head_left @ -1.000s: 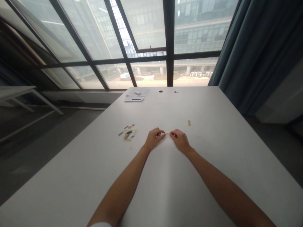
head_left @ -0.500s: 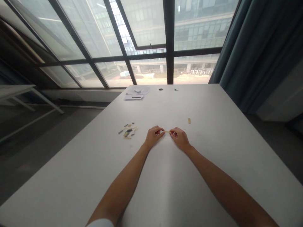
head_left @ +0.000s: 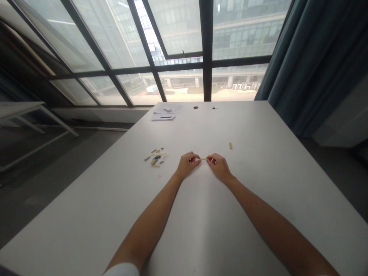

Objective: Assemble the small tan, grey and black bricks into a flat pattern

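Note:
Between my two hands is a thin tan strip [head_left: 203,158], held level just above or on the white table. My left hand [head_left: 188,163] pinches its left end between thumb and fingers. At its right end, the fingertips of my right hand [head_left: 219,165] close on it the same way. Both ends of the strip are covered by fingertips. Left of my left hand lies a loose pile of small tan, grey and dark pieces [head_left: 155,162], too small to name. A short tan notched piece [head_left: 230,145] rests beyond my right hand.
The white table [head_left: 258,184] reaches to the windows. Papers with a dark strip [head_left: 163,118] lie at its far left corner. A round cable hole [head_left: 196,107] and a small dark item [head_left: 214,108] are near the far edge. A blue curtain [head_left: 301,69] hangs at the right.
Both hands keep their pinch on the tan strip in nearly the same place. The whole view has shifted very slightly; the loose pieces lie as before.

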The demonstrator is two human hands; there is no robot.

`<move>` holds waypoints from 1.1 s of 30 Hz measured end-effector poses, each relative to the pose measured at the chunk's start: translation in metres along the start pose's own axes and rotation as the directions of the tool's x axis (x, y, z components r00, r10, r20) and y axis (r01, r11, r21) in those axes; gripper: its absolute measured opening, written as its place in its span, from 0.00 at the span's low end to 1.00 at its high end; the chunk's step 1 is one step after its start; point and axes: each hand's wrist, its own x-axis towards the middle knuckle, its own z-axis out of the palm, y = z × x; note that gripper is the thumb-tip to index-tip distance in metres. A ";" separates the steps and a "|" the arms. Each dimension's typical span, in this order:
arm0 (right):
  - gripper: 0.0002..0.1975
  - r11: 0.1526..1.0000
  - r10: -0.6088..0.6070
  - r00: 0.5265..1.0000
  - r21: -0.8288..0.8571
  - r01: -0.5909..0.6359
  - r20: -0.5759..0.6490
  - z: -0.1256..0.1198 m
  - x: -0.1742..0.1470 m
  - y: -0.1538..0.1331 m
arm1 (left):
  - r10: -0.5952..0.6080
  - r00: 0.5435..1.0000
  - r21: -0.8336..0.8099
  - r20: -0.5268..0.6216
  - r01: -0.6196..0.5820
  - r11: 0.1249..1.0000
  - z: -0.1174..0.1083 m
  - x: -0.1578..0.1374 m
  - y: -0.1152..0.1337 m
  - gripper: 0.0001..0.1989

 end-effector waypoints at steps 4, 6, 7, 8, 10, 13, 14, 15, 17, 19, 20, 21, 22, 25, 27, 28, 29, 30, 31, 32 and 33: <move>0.07 1.000 0.004 1.000 0.015 -0.004 -0.002 0.001 0.000 0.000 | -0.020 1.000 0.005 0.011 0.020 1.000 0.000 0.000 0.000 0.09; 0.07 1.000 0.008 1.000 0.016 -0.008 -0.001 0.001 0.001 0.000 | -0.016 1.000 0.002 0.012 0.016 1.000 0.000 0.000 -0.001 0.09; 0.07 1.000 0.010 1.000 0.017 -0.010 0.001 0.000 0.001 0.000 | -0.014 1.000 0.001 0.014 0.014 1.000 -0.001 0.000 -0.001 0.08; 0.07 1.000 0.012 1.000 0.017 -0.012 0.002 0.000 0.000 0.000 | -0.014 1.000 0.002 0.014 0.014 1.000 -0.001 0.000 -0.001 0.08; 0.07 1.000 0.014 1.000 0.017 -0.014 0.002 0.000 0.000 -0.001 | -0.015 1.000 0.003 0.013 0.015 1.000 -0.001 -0.001 -0.002 0.08; 0.07 1.000 0.011 1.000 0.021 -0.011 0.000 0.000 0.000 0.000 | -0.011 1.000 0.001 0.006 0.011 1.000 -0.001 -0.001 -0.002 0.07; 0.07 1.000 0.010 1.000 0.021 -0.010 0.003 0.000 0.000 0.000 | -0.010 1.000 0.003 0.003 0.010 1.000 0.000 -0.001 -0.002 0.07; 0.06 1.000 0.010 1.000 0.021 -0.010 0.005 0.000 0.000 0.000 | -0.011 1.000 0.005 0.000 0.011 1.000 0.000 0.000 -0.003 0.08; 0.06 1.000 0.015 1.000 0.021 -0.015 0.014 0.001 0.000 0.002 | -0.014 1.000 0.007 -0.007 0.014 1.000 0.001 0.000 -0.004 0.08; 0.06 0.999 0.022 1.000 0.023 -0.022 0.021 0.002 0.000 0.003 | -0.014 1.000 0.002 -0.014 0.014 1.000 0.002 0.000 -0.006 0.09; 0.06 0.999 0.022 0.999 0.024 -0.023 0.025 0.002 0.000 0.003 | -0.013 1.000 -0.001 -0.018 0.013 1.000 0.002 0.000 -0.007 0.09; 0.05 1.000 0.020 0.999 0.024 -0.021 0.030 0.002 0.001 0.003 | -0.011 1.000 -0.003 -0.022 0.011 1.000 0.002 0.000 -0.008 0.09; 0.05 1.000 0.014 0.999 0.023 -0.015 0.037 0.002 0.001 0.003 | -0.009 1.000 -0.004 -0.025 0.009 1.000 0.002 0.000 -0.009 0.09; 0.05 1.000 -0.001 0.999 0.021 0.000 0.054 0.002 0.001 0.002 | -0.003 1.000 -0.007 -0.030 0.002 1.000 0.003 0.000 -0.010 0.09; 0.05 1.000 -0.002 0.998 0.018 0.001 0.057 0.002 0.001 0.003 | -0.003 0.999 -0.012 -0.035 0.003 1.000 0.003 0.000 -0.011 0.09; 0.04 1.000 -0.001 0.998 0.016 0.000 0.057 0.002 0.000 0.003 | -0.006 0.999 -0.014 -0.041 0.006 1.000 0.003 0.001 -0.011 0.09; 0.04 1.000 0.000 0.998 0.014 -0.001 0.058 0.002 0.000 0.003 | -0.011 0.999 -0.015 -0.051 0.010 1.000 0.003 0.001 -0.010 0.09; 0.04 1.000 -0.001 0.998 0.013 0.000 0.059 0.003 0.000 0.004 | -0.017 0.998 -0.016 -0.064 0.016 1.000 0.003 0.001 -0.010 0.10; 0.04 1.000 -0.001 0.998 0.011 0.000 0.061 0.003 0.000 0.004 | -0.025 0.997 -0.018 -0.079 0.023 1.000 0.003 0.002 -0.010 0.11; 0.04 1.000 -0.002 0.998 0.009 0.001 0.061 0.003 0.000 0.004 | -0.033 0.995 -0.022 -0.095 0.031 0.999 0.003 0.002 -0.010 0.12; 0.03 1.000 -0.003 0.998 0.006 0.003 0.062 0.003 0.000 0.004 | -0.040 0.993 -0.029 -0.109 0.037 0.999 0.003 0.002 -0.010 0.13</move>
